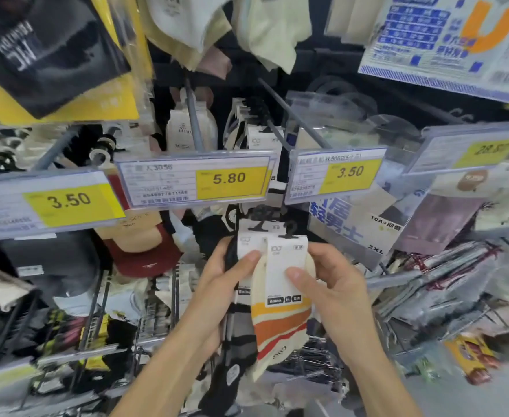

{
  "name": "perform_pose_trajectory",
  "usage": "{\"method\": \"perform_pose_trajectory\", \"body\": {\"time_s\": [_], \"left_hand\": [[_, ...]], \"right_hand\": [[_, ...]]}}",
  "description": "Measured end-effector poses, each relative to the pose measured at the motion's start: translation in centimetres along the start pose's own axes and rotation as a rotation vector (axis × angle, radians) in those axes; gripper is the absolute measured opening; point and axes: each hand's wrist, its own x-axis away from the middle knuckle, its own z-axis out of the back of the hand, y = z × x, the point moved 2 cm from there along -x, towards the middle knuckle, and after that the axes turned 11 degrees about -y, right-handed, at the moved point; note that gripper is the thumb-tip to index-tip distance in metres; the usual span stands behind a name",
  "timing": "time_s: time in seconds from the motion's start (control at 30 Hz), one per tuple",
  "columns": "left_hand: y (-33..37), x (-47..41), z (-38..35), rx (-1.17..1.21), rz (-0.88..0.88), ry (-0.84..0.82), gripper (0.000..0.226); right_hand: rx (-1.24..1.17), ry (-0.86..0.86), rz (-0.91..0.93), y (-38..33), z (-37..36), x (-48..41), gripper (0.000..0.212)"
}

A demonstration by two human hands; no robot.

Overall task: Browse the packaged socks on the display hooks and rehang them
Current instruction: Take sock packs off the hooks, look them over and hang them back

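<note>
Two sock packs with white card labels and black plastic hangers are held in front of the display. The front pack, cream socks with orange, yellow and red stripes, is pinched by my right hand, thumb on its label. The pack behind it, black and grey striped socks, is held by my left hand, thumb on its label. Above them a grey display hook carries more of these sock packs behind the price tags.
Price tags reading 5.80, 3.50 and 3.50 hang at hook ends. Another hook holds white packs. Red and beige items hang left; bagged underwear hangs right. Wire racks crowd below.
</note>
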Motion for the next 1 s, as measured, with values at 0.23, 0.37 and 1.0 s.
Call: {"method": "perform_pose_trajectory", "body": {"time_s": [0.23,0.37,1.0], "left_hand": [[0.0,0.3,-0.4,0.083,0.015,0.065,0.050],[0.0,0.8,-0.1,0.145,0.077,0.123,0.070],[2.1,0.0,0.1,0.130,-0.288,0.346,0.059]], "right_hand": [[-0.013,-0.005,0.002,-0.1,-0.7,0.0,0.025],[-0.100,0.029,-0.001,0.3,-0.9,-0.4,0.026],[-0.033,-0.040,0.124,-1.5,-3.4,-2.7,0.024]]}}
